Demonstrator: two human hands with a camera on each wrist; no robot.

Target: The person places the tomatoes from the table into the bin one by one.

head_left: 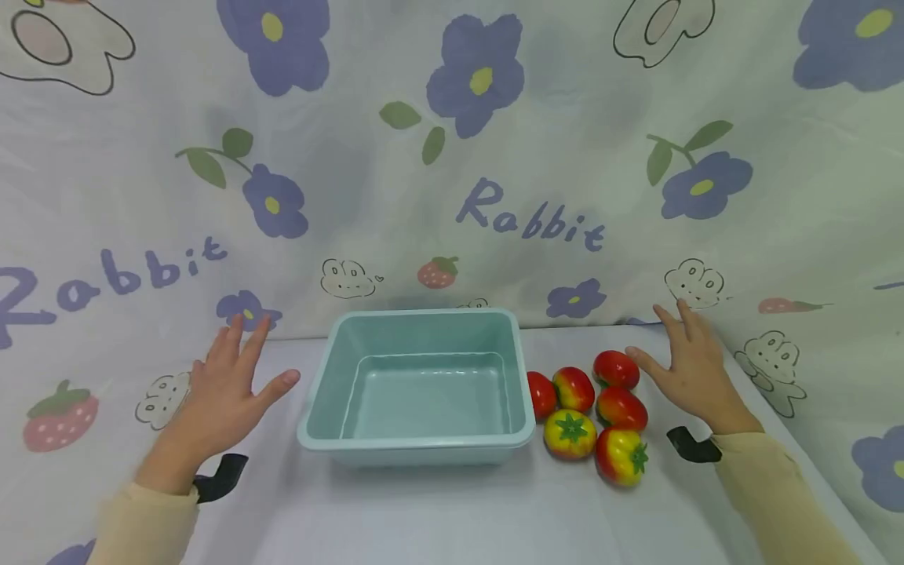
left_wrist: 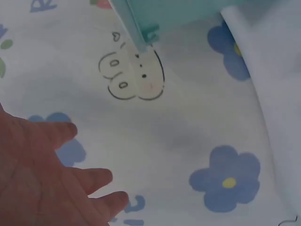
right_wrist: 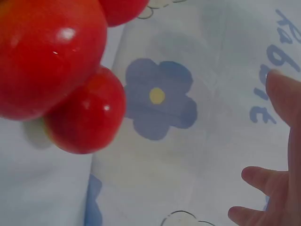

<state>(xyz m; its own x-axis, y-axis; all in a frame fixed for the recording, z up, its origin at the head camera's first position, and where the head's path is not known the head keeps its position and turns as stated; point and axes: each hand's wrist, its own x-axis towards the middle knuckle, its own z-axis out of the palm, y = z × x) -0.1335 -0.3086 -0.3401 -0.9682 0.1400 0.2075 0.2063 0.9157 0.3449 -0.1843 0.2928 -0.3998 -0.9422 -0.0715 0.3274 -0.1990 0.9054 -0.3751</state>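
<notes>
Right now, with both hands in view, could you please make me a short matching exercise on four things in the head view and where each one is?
Things:
1. left hand
2. red-and-yellow fruits
3. container
4. right hand

Descriptions:
A. pale blue-green, between the two hands
B. fingers spread, at the far side of the fruits from the container
C. fingers spread, left of the container
D. clustered just right of the container

Right pairs: 1-C, 2-D, 3-A, 4-B.
</notes>
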